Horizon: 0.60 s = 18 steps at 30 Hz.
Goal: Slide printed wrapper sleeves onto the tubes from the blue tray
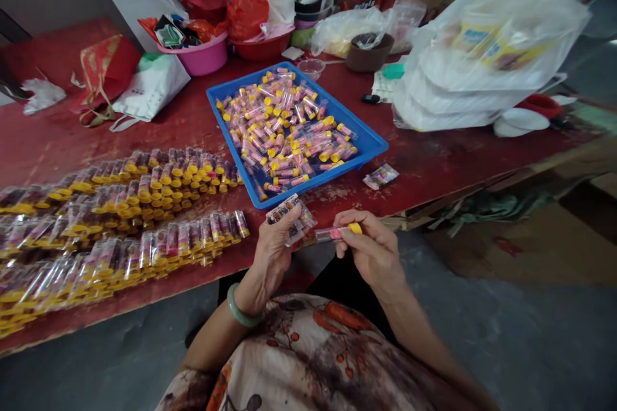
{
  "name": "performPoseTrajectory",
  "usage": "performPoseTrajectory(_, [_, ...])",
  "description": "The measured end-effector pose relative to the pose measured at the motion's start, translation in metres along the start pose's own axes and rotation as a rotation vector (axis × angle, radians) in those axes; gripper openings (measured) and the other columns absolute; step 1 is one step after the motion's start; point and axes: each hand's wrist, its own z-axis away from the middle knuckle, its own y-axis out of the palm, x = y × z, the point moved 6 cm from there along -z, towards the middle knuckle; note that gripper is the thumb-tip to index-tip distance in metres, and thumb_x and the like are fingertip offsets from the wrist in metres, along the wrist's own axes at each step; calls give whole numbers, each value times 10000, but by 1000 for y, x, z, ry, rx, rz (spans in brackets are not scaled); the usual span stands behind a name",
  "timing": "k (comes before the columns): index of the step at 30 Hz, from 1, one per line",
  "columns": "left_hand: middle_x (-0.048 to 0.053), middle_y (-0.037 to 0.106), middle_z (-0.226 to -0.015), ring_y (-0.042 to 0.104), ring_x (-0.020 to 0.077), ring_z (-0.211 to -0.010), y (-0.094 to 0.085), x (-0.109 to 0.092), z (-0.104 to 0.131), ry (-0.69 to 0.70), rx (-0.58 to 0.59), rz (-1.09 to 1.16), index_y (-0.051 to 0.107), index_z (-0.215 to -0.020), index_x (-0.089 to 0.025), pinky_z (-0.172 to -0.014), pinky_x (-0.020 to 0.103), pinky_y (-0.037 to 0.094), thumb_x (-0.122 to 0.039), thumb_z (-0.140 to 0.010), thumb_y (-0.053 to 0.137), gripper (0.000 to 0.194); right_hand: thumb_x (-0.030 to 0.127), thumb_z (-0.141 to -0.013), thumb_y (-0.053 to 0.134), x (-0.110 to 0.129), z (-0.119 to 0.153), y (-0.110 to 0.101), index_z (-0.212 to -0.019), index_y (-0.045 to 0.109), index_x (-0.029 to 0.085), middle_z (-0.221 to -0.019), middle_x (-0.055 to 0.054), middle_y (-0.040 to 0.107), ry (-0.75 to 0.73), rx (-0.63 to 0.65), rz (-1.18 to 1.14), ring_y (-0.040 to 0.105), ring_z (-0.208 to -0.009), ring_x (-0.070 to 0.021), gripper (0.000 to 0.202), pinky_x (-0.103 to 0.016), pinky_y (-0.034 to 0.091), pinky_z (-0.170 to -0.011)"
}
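My left hand (274,247) is closed on a few small printed packets (297,215), its thumb lying over them at the table's front edge. Between the thumb and fingers of my right hand (373,247) is a clear tube (332,234) with a yellow cap, lying roughly level, its clear end pointing toward the packets. Just beyond both hands is a blue tray (373,146) heaped with similar yellow-capped tubes with pink labels. Another small packet (380,176) lies on the red table right of the tray's near corner.
Stacked rows of capped tubes (159,244) cover the table's left side. Behind are a pink basin (205,58), a red basin (263,46) and a brown bowl (369,54). White plastic bags (448,93) stand at right. Cardboard (540,247) lies below the table's right part.
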Motion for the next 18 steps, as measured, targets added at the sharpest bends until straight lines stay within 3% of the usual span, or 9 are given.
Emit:
performPoseTrajectory(9, [-53,587,-569,545,92,-458,3,5,4,-4,11,-10,611,-761,-165,-479,224,481,-351,-506,904,431,216,-825,677,-3,8,0,-904,617,210,-946,-11,574,-138,46,106,567,-568,-83,99,-252,464,-523])
performPoseTrajectory(12, [-17,612,-564,565,131,-474,-3,11,1,-62,-76,-41,605,-714,-174,-456,258,489,-415,-485,907,449,237,-856,643,-11,6,-1,-920,605,214,-957,-13,557,-128,85,99,564,-569,-82,77,-248,467,-518])
performPoseTrajectory(18, [1,617,-559,576,161,-482,2,19,-10,-109,-84,41,601,-651,-217,-456,289,493,-348,-421,938,429,261,-856,644,-15,2,-6,-957,603,212,-991,-31,569,-265,55,167,596,-605,-104,119,-257,523,-560])
